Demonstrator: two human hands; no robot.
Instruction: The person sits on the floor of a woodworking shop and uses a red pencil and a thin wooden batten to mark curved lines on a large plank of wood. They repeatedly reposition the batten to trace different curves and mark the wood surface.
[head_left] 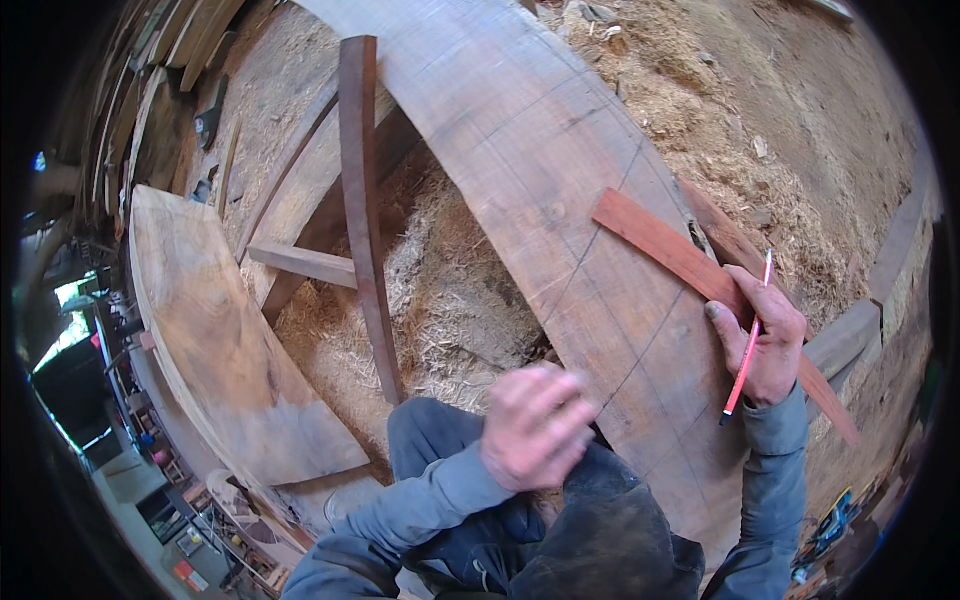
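A wide plank [580, 215] marked with dark pencil lines runs from the top of the view down to my lap. Across its right part lies a reddish-brown wooden strip [655, 243], slightly curved, which my right hand [768, 350] grips between thumb and fingers. The palm hides part of the strip, and its lower end pokes out past my wrist. A red pencil [745, 370] with a pale tip pointing away is tucked in the same hand. My left hand [538, 428], blurred by motion with fingers bent, hovers over my knees near the plank's left edge; nothing shows in it.
A dark curved wooden strip [361, 190] stands left of the plank, beside a short crosspiece [302, 264]. Farther left lies a broad pale board [225, 345]. Sawdust and shavings [690, 75] cover the ground. Timber [848, 338] lies at right; stacked boards [165, 60] stand upper left.
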